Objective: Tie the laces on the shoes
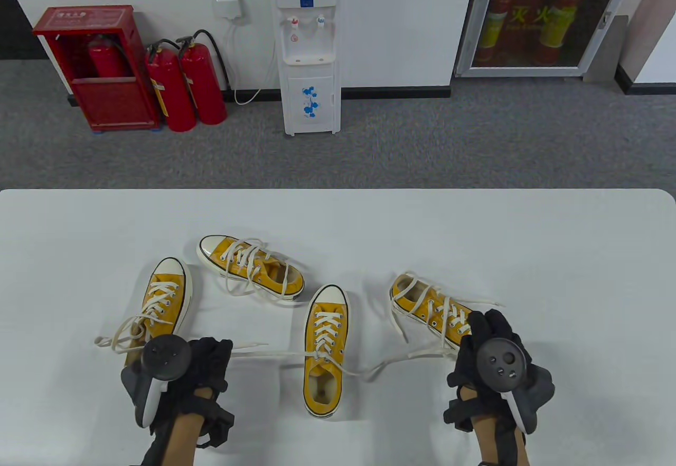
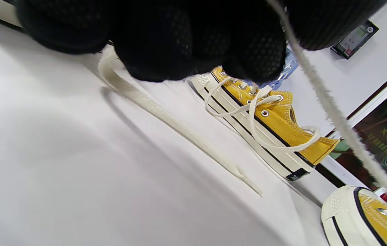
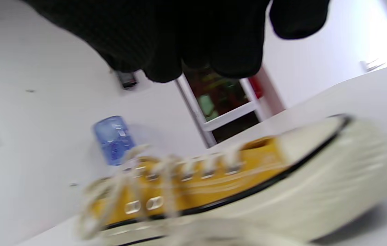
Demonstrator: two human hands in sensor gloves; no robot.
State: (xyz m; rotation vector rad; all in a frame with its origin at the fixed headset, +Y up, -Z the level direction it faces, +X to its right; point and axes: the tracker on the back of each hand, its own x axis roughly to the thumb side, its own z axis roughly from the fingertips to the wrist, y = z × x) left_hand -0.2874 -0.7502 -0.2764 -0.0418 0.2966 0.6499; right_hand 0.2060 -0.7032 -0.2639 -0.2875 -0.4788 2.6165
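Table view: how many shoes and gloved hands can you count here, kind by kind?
Yellow shoes: 4: far left, back, middle, right
Gloved hands: 2: left hand, right hand
Total: 6

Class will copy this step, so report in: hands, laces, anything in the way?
Left hand grips one lace end. Right hand over the rightmost shoe, grip unclear. Centre shoe untied, laces stretched sideways.

office/institutional room: grey carpet [image 1: 422, 139], water dispenser [image 1: 309, 49], red fire extinguishers [image 1: 185, 86] by a red cabinet [image 1: 100, 70], glazed wall extinguisher box [image 1: 544, 17], white table [image 1: 475, 244]
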